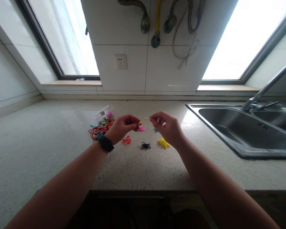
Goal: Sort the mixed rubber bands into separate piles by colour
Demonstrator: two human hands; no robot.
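Observation:
My left hand [124,126], with a dark band on its wrist, is closed in a pinch above the counter. Small yellow and dark bits show at its fingertips, probably rubber bands. Facing it across a small gap, my right hand [166,126] pinches a thin yellow rubber band [147,118] that points left. Under and around the hands lie small heaps of red rubber bands [127,140], black rubber bands [146,145], yellow rubber bands [163,143] and pink rubber bands [141,128]. A blue heap [155,130] is mostly hidden by my right hand. Beside my left wrist spreads a mixed multicoloured pile [98,128].
Behind the mixed pile lie a clear plastic bag [103,112] and a round pink thing [109,114]. The speckled counter [143,171] ends at a front edge close to me. A steel sink [228,127] with a faucet [255,101] is on the right.

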